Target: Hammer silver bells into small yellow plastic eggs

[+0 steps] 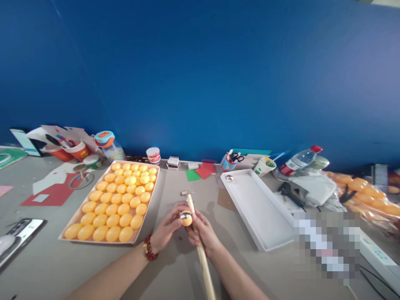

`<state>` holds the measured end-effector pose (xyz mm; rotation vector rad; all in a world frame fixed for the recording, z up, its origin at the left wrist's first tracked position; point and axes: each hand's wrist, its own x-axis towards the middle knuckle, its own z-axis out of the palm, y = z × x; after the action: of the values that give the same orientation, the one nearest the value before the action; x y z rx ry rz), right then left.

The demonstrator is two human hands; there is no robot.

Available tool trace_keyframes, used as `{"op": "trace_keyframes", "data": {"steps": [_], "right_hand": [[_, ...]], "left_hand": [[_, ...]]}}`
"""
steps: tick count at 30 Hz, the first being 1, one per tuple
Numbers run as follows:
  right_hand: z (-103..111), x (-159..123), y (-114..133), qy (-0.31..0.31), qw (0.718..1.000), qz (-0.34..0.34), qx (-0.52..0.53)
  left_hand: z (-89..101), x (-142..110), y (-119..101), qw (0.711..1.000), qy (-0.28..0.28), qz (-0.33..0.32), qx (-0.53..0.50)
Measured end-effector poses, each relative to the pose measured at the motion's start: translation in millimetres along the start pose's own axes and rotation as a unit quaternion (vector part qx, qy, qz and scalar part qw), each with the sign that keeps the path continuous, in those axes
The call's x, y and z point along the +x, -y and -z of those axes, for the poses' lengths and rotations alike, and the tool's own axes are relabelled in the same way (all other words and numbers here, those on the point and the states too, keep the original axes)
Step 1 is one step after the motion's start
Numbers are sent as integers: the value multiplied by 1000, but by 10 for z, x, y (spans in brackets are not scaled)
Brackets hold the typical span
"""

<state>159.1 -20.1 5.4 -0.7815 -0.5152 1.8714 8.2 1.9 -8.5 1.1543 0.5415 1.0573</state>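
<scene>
My left hand (168, 227) and my right hand (203, 233) meet over the middle of the grey table. Together their fingertips pinch a small yellow egg-shaped ball (186, 218) with a shiny silver part on it. My right hand also closes round the wooden handle of a small hammer (197, 241), whose metal head (186, 193) points away from me. A red bead bracelet (149, 248) sits on my left wrist. To the left lies a tray (153, 196) filled with several rows of yellow egg-shaped balls (118, 204).
A white tray (259, 212) to the right holds one small silver ball (229, 178) at its far corner. Cups, a scissors pot (229, 162), coloured paper, a water bottle (296, 160) and a bag of orange balls (365, 196) line the back and right. A phone (21, 233) lies at left.
</scene>
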Motion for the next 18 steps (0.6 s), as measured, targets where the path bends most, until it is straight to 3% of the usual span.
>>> {"op": "trace_keyframes", "data": {"steps": [11,18], "right_hand": [[-41,-18,55,-25,1000,-1,-12],[-4,6,57,-55,997,19,-40]], "left_hand": [[16,16,-18,998,20,3,58],[-52,-14,-115,983,-27,-41,176]]}}
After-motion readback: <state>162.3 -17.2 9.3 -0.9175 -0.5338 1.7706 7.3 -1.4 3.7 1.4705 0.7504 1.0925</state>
